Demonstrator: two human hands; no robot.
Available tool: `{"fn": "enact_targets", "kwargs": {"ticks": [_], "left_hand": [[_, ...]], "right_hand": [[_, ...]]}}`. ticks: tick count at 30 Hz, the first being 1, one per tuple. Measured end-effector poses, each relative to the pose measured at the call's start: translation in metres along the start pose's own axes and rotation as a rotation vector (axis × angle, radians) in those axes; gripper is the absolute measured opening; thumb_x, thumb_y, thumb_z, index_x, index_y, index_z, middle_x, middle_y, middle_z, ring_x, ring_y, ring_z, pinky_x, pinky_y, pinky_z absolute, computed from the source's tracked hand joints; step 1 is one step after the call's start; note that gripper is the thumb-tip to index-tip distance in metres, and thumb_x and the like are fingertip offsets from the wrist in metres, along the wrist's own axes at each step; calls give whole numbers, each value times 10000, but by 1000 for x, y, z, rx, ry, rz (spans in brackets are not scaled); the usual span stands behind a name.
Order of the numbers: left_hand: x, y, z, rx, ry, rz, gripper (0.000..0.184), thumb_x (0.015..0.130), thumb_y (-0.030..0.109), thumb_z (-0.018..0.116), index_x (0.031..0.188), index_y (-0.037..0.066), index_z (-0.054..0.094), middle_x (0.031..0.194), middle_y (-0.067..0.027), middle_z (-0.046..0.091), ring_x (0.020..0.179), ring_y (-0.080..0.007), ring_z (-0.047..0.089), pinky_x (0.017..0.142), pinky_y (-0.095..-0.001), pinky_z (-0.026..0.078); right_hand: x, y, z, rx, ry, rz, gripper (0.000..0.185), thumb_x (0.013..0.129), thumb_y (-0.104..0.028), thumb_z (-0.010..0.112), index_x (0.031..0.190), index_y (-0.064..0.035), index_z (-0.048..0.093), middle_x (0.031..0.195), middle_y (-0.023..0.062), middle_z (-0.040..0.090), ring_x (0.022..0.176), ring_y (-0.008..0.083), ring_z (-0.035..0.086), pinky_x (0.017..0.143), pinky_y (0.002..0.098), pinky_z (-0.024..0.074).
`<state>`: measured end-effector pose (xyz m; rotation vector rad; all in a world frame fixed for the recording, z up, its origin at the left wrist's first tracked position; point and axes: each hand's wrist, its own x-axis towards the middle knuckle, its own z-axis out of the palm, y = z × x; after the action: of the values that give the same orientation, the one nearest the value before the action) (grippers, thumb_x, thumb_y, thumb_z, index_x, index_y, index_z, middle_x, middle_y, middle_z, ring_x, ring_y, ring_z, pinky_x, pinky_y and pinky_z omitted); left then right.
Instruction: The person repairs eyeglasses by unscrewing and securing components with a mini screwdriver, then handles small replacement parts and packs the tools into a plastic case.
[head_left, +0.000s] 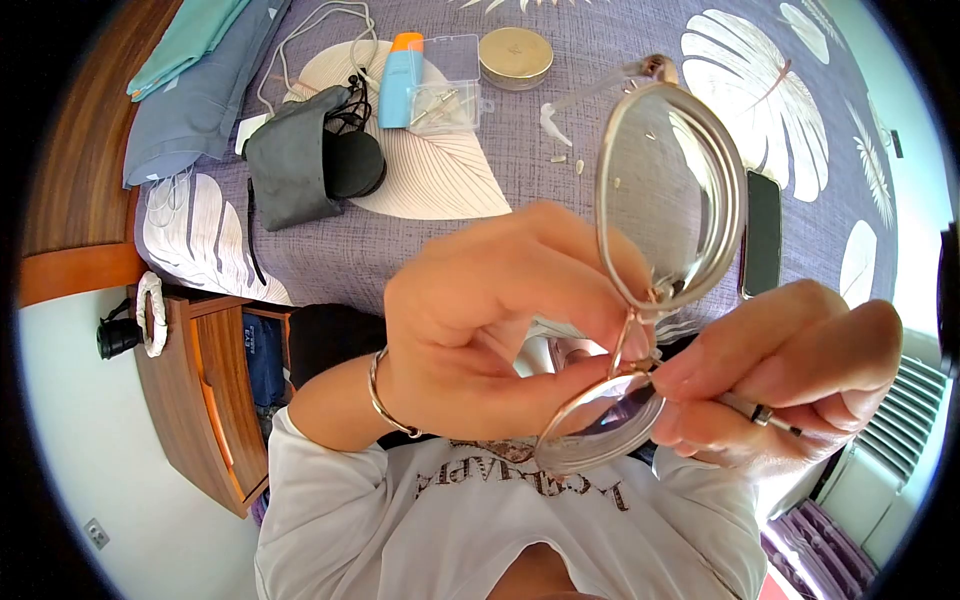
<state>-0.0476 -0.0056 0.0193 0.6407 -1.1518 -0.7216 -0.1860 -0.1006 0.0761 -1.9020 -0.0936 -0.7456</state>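
A pair of thin metal-framed glasses [670, 195] is held up close to the camera, one lens above the other. My left hand [500, 310] wears a bracelet and pinches the frame near the bridge. From the right, my right hand [790, 375] has its fingers closed at the frame beside the bridge, with a thin metal tool [750, 408] between them. The tool's tip is hidden by the fingers. One temple arm [590, 90] with a clear end points up and left. Small pale pieces [580, 167] lie on the patterned cloth beyond.
On the cloth [560, 30] are a grey pouch [290, 160], a blue bottle [400, 85], an open clear case [445, 105], a round gold tin [515, 57] and a phone [762, 235]. A wooden drawer unit [190, 410] stands at the left.
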Motion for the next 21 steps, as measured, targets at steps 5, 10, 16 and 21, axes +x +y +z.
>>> {"fn": "enact_targets", "kwargs": {"ticks": [5,10,16,21], "left_hand": [[0,0,1,33,-24,31,267,653,160,702,773,26,504,772,-129,487,630,-217,496,553,-308,436],[-1,0,2,-8,20,18,293,654,179,704,789,21,498,779,-135,489,637,-219,498,531,-302,435],[0,2,-1,60,15,15,275,666,163,692,792,26,488,775,-135,490,642,-209,492,539,-311,434],[0,2,-1,46,39,24,232,689,136,667,790,34,484,774,-138,492,646,-206,493,552,-315,433]], "right_hand": [[-4,1,-8,126,-65,-8,299,622,84,638,861,55,461,700,203,549,539,207,598,483,245,519],[-4,-9,16,-1,146,76,181,694,49,583,849,47,489,753,196,544,583,200,601,492,242,518],[-2,-3,11,-90,52,36,174,719,-20,582,870,28,509,764,167,522,544,163,554,468,211,480],[-1,0,3,-92,19,-12,196,730,-80,589,892,10,526,780,143,500,516,131,510,448,183,443]]}}
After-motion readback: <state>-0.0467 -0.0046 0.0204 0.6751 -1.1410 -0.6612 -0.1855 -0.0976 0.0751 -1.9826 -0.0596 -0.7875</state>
